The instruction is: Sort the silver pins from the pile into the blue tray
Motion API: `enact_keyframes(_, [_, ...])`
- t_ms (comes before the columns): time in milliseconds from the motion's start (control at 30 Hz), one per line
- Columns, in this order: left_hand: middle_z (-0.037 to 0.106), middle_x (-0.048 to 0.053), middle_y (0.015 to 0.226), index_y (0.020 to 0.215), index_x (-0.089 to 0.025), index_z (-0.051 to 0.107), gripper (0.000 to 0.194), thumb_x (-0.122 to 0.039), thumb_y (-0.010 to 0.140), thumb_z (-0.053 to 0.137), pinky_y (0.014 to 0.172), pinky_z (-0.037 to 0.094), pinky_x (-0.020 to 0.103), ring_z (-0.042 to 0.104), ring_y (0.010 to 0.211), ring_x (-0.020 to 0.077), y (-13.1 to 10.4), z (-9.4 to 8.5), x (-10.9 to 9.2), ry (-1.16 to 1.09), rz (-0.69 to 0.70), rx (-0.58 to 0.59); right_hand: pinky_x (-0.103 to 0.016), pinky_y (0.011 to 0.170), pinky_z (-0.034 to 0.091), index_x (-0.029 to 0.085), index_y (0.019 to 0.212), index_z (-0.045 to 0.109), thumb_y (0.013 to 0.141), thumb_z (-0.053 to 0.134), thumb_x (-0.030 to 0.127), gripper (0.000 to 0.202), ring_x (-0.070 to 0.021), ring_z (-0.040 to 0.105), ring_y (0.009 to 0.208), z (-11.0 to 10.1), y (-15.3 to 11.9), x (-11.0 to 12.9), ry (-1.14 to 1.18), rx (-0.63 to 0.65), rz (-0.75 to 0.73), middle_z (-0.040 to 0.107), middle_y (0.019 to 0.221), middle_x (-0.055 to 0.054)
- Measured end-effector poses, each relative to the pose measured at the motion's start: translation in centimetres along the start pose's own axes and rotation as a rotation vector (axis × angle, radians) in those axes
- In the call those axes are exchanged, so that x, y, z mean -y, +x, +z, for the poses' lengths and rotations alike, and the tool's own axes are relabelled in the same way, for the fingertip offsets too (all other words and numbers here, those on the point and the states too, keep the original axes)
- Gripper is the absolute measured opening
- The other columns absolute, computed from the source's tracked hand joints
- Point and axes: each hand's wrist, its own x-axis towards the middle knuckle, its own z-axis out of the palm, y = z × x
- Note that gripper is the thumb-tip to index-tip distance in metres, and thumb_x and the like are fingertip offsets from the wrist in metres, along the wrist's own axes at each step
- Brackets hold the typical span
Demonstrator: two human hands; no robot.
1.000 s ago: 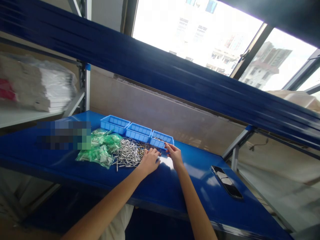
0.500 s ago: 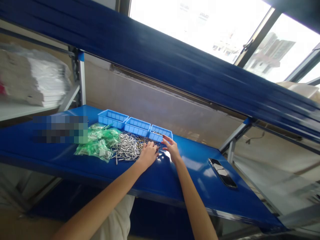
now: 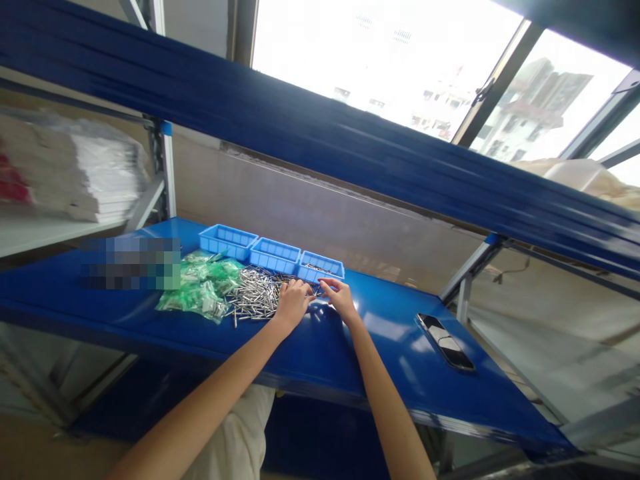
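My left hand (image 3: 293, 304) rests on the right side of a loose pile of thin metal pins (image 3: 254, 293), its fingers curled down and closed. What lies under those fingertips is hidden. Just to the right, my right hand (image 3: 341, 300) hovers low over the table with thumb and forefinger drawn together. Small dark pieces show between the two hands, too small to tell whether the fingers grip one. Behind the hands stands a blue bin (image 3: 321, 273) with some pins in it. Two more blue bins, a middle bin (image 3: 275, 261) and a left bin (image 3: 227, 251), line up beside it.
Green-tinted plastic bags (image 3: 203, 293) of small parts lie left of the pile. A phone (image 3: 445, 341) rests on the blue table (image 3: 390, 373) at the right. A blue shelf beam (image 3: 320, 127) crosses above. Wrapped stacks (image 3: 107, 167) sit on a shelf at the left.
My right hand has lowered slightly from beside the right bin, and its spread fingers have come together. My left hand has shifted a little left over the pins. The view has tilted slightly.
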Motion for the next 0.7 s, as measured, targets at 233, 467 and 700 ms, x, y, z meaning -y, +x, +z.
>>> enact_keyframes(233, [0.062, 0.001, 0.071, 0.083, -0.021, 0.059, 0.019, -0.032, 0.085, 0.044, 0.074, 0.037, 0.030, 0.055, 0.077, 0.0172, -0.3, -0.5, -1.0, -0.128, 0.029, -0.190, -0.017, 0.038, 0.034, 0.013, 0.067, 0.065, 0.068, 0.058, 0.048, 0.036, -0.0099, 0.050, 0.046, 0.8, -0.4, 0.2, -0.004, 0.209, 0.055, 0.055, 0.050, -0.001])
enact_keyframes(467, [0.060, -0.001, 0.070, 0.095, -0.021, 0.054, 0.019, -0.034, 0.086, 0.044, 0.075, 0.038, 0.030, 0.055, 0.076, 0.0158, -0.2, -0.4, -1.0, -0.185, 0.027, -0.244, -0.016, 0.033, 0.030, 0.013, 0.064, 0.061, 0.070, 0.046, 0.064, 0.054, -0.0102, 0.053, 0.049, 0.9, -0.5, 1.0, 0.229, 0.139, 0.177, 0.061, 0.067, -0.007])
enact_keyframes(700, [0.055, -0.003, 0.065, 0.099, -0.020, 0.049, 0.020, -0.033, 0.087, 0.041, 0.072, 0.039, 0.029, 0.054, 0.068, 0.0149, -0.1, -0.1, -0.6, -0.171, 0.026, -0.223, -0.017, 0.033, 0.027, 0.013, 0.061, 0.061, 0.064, 0.059, 0.058, 0.045, -0.0096, 0.049, 0.047, 0.8, -0.7, 1.3, 0.222, 0.108, 0.130, 0.057, 0.057, -0.003])
